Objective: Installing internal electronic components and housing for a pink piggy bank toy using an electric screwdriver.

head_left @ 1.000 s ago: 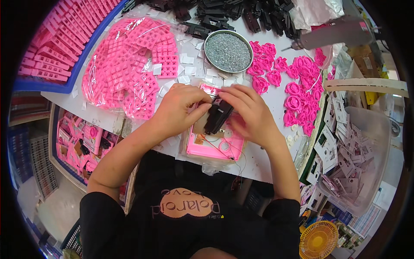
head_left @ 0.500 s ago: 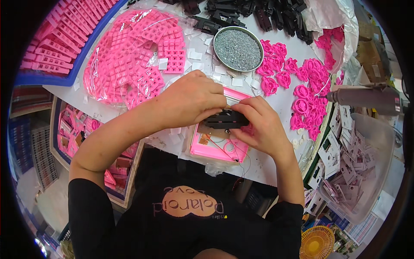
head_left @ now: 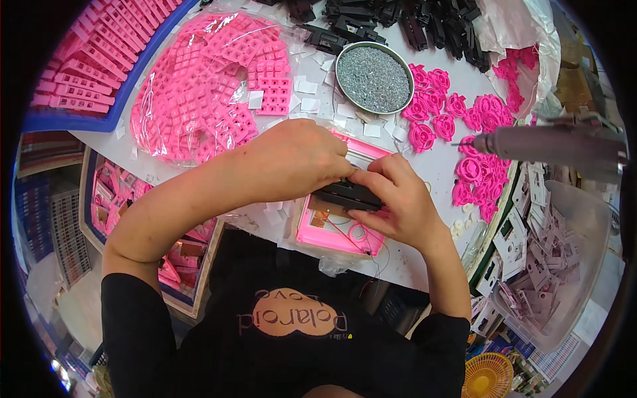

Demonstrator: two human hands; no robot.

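Observation:
Both hands work on a black plastic part (head_left: 350,194), long and box-shaped, over a pink plastic casing (head_left: 306,233). My left hand (head_left: 308,156) comes from the left, fingers bent down against the part's far left edge; its fingertips are partly hidden. On the part's right end my right hand (head_left: 398,199) has its thumb on the near side and its fingers over the top. Thin red and dark wires (head_left: 338,229) and a brown board show in the near half of the casing. The casing's far half is partly covered by my hands.
A round tin of small screws (head_left: 373,78) stands beyond the casing. Pink keypad pieces in a clear bag (head_left: 199,93) lie left, pink rose-shaped pieces (head_left: 474,169) right. Black parts (head_left: 398,20) are heaped at the back. A grey power screwdriver (head_left: 557,146) hangs at the right.
The black part has turned and tilted slightly between my hands, with my right fingers shifting over its end. The screwdriver has swung left, and its bit now shows. The whole view has shifted a little.

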